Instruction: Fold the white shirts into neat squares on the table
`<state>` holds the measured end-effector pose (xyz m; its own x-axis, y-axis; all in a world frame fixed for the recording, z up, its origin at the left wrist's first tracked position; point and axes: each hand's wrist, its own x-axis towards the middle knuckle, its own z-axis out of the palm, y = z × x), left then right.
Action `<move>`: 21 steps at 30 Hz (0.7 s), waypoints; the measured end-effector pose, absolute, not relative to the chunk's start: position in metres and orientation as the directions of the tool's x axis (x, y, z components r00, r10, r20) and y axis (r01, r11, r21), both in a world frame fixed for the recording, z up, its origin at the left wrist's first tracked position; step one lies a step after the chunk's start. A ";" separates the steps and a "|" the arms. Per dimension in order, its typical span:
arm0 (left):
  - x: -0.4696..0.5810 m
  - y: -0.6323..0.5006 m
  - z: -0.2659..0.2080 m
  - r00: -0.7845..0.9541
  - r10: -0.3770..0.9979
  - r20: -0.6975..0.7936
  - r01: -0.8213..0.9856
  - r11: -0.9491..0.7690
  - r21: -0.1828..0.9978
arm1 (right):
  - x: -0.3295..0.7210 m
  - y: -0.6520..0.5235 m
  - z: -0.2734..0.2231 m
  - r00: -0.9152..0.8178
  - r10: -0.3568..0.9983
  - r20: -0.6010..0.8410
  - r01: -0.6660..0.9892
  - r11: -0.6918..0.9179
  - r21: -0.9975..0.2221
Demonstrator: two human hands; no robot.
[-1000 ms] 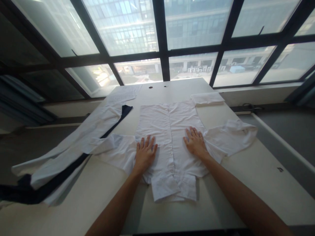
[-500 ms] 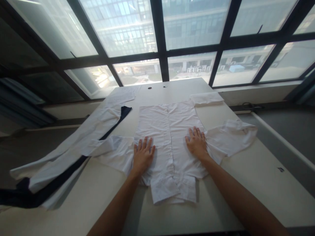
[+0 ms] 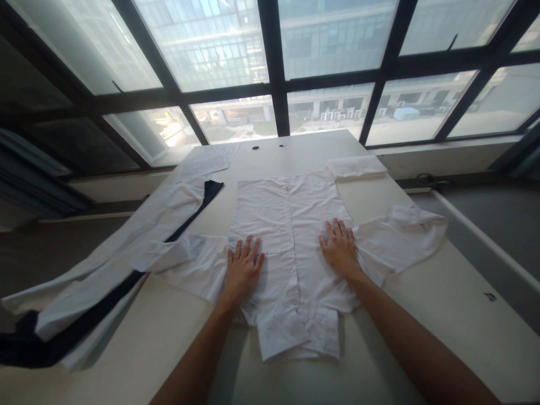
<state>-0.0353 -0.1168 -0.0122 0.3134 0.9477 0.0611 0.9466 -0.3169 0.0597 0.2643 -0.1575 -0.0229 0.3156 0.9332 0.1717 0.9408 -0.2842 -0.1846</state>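
A white button-up shirt (image 3: 274, 225) lies spread front side up, its collar (image 3: 282, 336) towards me and its hem at the far end. Its short sleeves stretch out to both sides, and light wrinkles run across the body. My left hand (image 3: 243, 269) rests flat on the shirt's left part, fingers spread. On the right part my right hand (image 3: 340, 247) lies flat too, close to where the right sleeve (image 3: 400, 236) begins. Neither hand grips the cloth. The button strip runs down the middle between them.
White and dark navy garments (image 3: 105, 275) hang over the table's left side, touching the left sleeve. A folded white cloth (image 3: 358, 167) sits at the far right, and printed papers (image 3: 206, 161) at the far left. Windows (image 3: 329, 112) stand behind the white table (image 3: 312, 147).
Both hands stay flat on the shirt in nearly the same places. The view has shifted slightly, so things near the edges sit a little farther outward.
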 end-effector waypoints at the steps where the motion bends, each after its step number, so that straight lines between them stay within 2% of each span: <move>1: -0.035 -0.117 -0.012 0.314 0.948 0.056 0.946 -0.317 0.062 | 0.264 -0.158 -0.023 0.316 0.933 0.173 0.941 -0.284 -0.185; 8: -0.027 -0.122 -0.005 0.271 0.956 0.108 0.950 -0.284 0.132 | 0.264 -0.157 -0.019 0.319 0.936 0.148 0.938 -0.289 -0.193; 11: -0.022 -0.124 -0.004 0.333 0.929 0.162 0.915 -0.360 0.181 | 0.264 -0.157 -0.020 0.319 0.938 0.140 0.936 -0.288 -0.200; 17: -0.017 -0.129 -0.006 0.461 0.872 0.163 0.829 -0.489 0.273 | 0.262 -0.158 -0.014 0.315 0.938 0.142 0.932 -0.277 -0.234; 21: -0.015 -0.132 -0.006 0.557 0.816 0.151 0.765 -0.576 0.288 | 0.235 -0.159 0.001 0.209 0.965 0.159 0.940 -0.154 -0.304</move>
